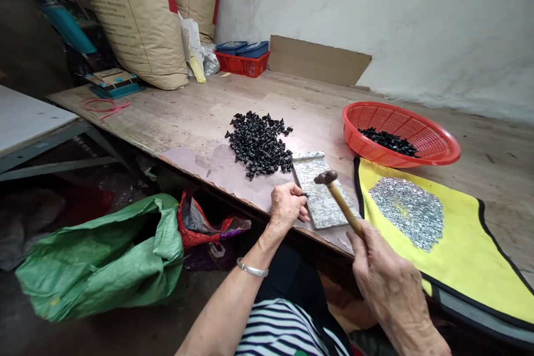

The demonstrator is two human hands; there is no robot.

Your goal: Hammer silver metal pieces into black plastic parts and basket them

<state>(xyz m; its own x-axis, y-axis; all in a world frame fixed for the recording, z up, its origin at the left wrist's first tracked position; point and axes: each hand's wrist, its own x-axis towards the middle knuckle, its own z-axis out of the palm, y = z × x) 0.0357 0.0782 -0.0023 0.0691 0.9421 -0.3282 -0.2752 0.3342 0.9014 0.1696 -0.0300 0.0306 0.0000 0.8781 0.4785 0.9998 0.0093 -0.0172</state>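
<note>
Between thumb and fingers my left hand [287, 206] pinches a small black plastic part [306, 194] at the left edge of a speckled stone slab [327, 206]. My right hand [386, 272] is wrapped round the wooden handle of a hammer [344, 203], whose head is raised over the slab, apart from the part. A heap of similar black parts [261, 144] lies just behind the left hand. To the right, many small shiny metal pieces [409, 211] are spread on a yellow cloth [463, 245] with black edging.
A red plastic basket [442, 139] with black parts stands at the back right. Large paper sacks [133, 16] and a red crate [246, 65] with blue lids stand at the back left. A green sack [104, 267] gapes below the table's front edge. Cardboard [317, 61] leans on the wall.
</note>
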